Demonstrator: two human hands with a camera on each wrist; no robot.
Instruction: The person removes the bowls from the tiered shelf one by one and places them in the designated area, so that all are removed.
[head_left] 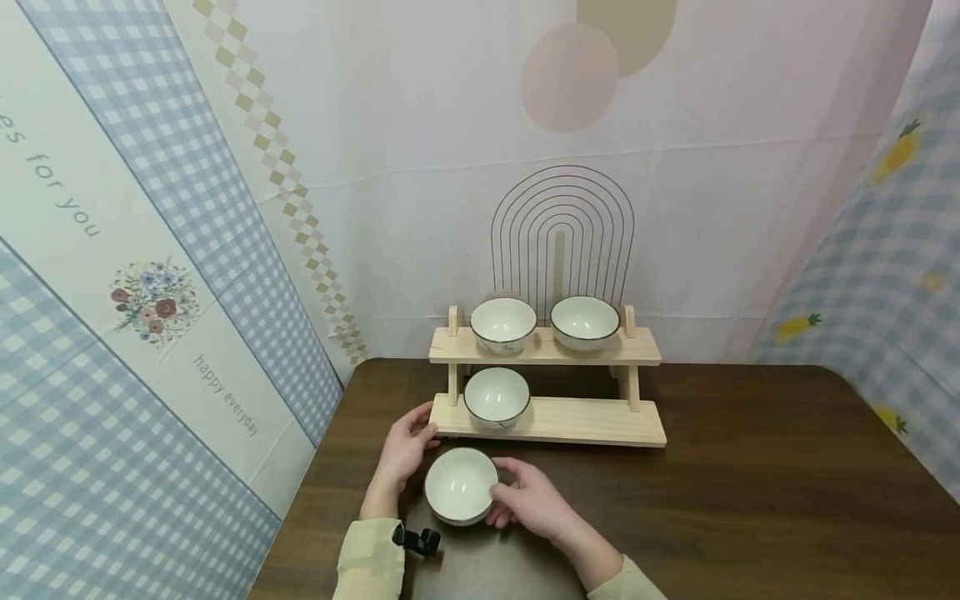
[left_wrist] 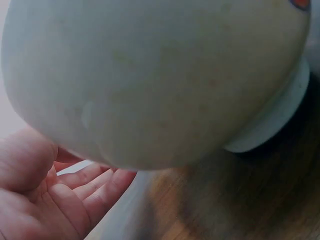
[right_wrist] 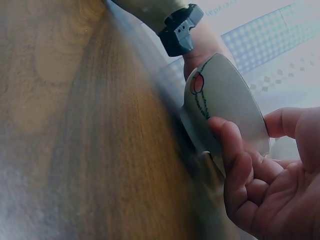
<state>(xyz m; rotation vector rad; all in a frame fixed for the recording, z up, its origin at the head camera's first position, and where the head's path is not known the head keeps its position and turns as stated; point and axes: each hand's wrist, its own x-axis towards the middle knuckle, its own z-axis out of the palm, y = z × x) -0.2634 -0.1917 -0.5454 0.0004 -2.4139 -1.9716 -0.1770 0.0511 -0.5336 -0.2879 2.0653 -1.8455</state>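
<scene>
**Bowl held on the dark counter**

I see my right hand (head_left: pixel 528 500) gripping the white bowl (head_left: pixel 460 484) on the wooden counter (head_left: pixel 750 517); left hand (head_left: pixel 407 442) relaxed beside it. Beyond: wooden rack (head_left: pixel 592 421), three bowls, patterned cloth walls (head_left: pixel 150 292)

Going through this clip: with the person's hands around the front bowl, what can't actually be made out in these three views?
- Left hand contact: head view hides its fingers behind the front bowl; left wrist view shows them near it, contact unclear.
- Bowl pattern: right wrist view shows only a red and green mark, the rest covered by the right hand.
- Bowl interior: unseen from both wrist views.
- Motif on the upper left bowl: too small.
</scene>
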